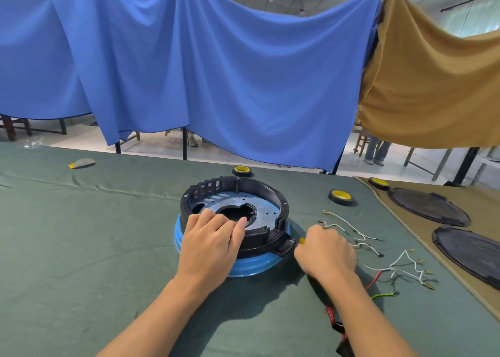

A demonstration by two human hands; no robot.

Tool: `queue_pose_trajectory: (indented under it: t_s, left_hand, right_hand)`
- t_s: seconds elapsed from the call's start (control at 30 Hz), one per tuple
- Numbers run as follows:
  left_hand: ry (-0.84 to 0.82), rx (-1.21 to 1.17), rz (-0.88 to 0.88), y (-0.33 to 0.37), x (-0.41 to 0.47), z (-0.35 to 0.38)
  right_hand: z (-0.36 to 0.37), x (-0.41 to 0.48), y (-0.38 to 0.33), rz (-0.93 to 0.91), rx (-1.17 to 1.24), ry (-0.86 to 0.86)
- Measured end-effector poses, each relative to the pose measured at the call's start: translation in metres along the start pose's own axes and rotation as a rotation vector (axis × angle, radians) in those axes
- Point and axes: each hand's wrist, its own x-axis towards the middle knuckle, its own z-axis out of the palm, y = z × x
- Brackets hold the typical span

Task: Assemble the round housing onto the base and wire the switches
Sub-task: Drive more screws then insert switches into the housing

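Black plastic housing [265, 239] is seated on the blue base [257, 264], under the left hand [211, 244], whose curled fingers are hooked over its near rim. The right hand [327, 253] is curled just beside it, over limp wires [391, 269]; its hold cannot be told. The housing is judged light and stiff, best held by the rim.

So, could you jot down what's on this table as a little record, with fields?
housing: black round housing seated on blue base
left hand: over the housing's near rim, fingers curled inside
right hand: beside the base, curled round a yellow-tipped item
wires: loose wires right of that hand
tape: three tape rolls further back
surface: green cloth
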Motion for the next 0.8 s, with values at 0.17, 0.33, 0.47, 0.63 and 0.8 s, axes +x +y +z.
queue_pose_trajectory:
  t_s: [0.17, 0.33, 0.47, 0.63, 0.8]
  left_hand:
    - [-0.097, -0.078, -0.042, 0.001, -0.002, -0.007]
    - [-0.061, -0.21, -0.263, -0.008, 0.006, -0.011]
    - [-0.094, -0.304, -0.529, -0.02, 0.01, -0.007]
    - [-0.104, -0.342, -0.6, -0.03, 0.009, -0.009]
    - [-0.043, -0.39, -0.659, -0.037, 0.012, -0.014]
  right_hand:
    - [-0.009, -0.003, -0.005, -0.06, -0.017, -0.094]
    - [-0.048, -0.01, -0.02, -0.214, 0.159, -0.013]
    - [-0.048, -0.051, -0.064, -0.537, 0.229, 0.052]
    - [-0.018, -0.07, -0.085, -0.604, 0.161, 0.111]
    - [-0.014, -0.059, -0.077, -0.549, 0.165, 0.078]
